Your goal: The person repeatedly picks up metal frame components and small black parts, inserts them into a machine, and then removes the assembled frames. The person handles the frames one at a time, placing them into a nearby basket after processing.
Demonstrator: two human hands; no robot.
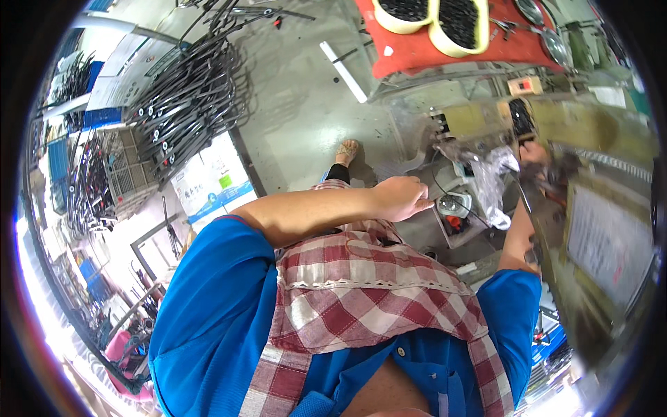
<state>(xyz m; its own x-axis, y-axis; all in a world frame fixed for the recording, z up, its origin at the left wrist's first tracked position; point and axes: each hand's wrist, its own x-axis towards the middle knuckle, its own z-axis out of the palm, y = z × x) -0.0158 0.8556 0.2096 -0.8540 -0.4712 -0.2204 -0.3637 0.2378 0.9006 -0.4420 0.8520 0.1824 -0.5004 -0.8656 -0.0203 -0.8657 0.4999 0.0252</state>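
Observation:
My left hand (pixel 403 199) is closed in front of my checked apron (pixel 375 278), the thumb pressed against the curled fingers. Whatever may be inside that hand is hidden. My right hand (pixel 533 153) reaches in at a greenish machine (pixel 590 135), and dark machine parts cover much of it. Its fingers are blurred, so their grip does not show. Between the two hands lie a crumpled clear plastic bag (pixel 492 184) and a shallow tray (pixel 462 233) with a clear round container and red and black bits. A thin dark cable runs over the tray.
Far right, a red-covered table (pixel 410 55) carries cream bins (pixel 458 28) of small black parts. Bundled black bent rods (pixel 198 90) fill the left side, beside a grey crate (pixel 128 170) and a white-and-blue carton (pixel 212 177). A white bar (pixel 344 73) lies on the floor.

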